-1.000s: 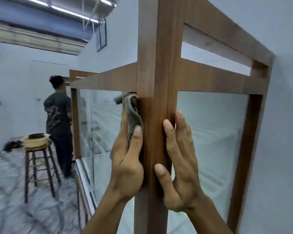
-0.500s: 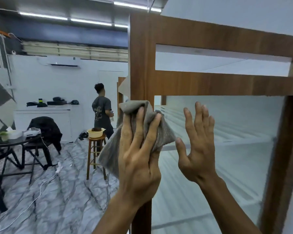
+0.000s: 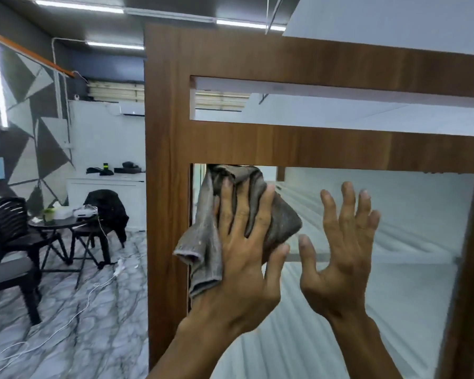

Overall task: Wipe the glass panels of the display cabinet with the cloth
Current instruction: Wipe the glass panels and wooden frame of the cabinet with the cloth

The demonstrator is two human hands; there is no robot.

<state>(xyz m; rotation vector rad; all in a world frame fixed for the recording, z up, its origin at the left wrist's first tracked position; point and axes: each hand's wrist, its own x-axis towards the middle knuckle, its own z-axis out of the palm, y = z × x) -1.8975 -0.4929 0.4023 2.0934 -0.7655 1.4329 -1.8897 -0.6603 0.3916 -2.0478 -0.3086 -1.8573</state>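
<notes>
The display cabinet has a brown wooden frame point(image 3: 167, 187) and a large glass panel point(image 3: 394, 269) below its middle rail. My left hand point(image 3: 244, 255) presses a grey cloth point(image 3: 208, 242) flat against the top left corner of that panel, fingers spread and straight. Part of the cloth hangs loose over the frame's left post. My right hand point(image 3: 340, 247) lies just to the right, palm towards the glass with its fingers straight and apart, holding nothing. White shelves show through the glass.
To the left stand black chairs point(image 3: 8, 231) around a round black table point(image 3: 58, 222) holding small items. White cables point(image 3: 88, 294) trail across the marble floor. A white counter point(image 3: 107, 184) stands against the far wall. A second, narrow opening point(image 3: 340, 108) sits above the middle rail.
The view swung from the cabinet's corner post to its front panel. My left hand carried the cloth from the side glass onto the front glass, and my right hand let go of the post.
</notes>
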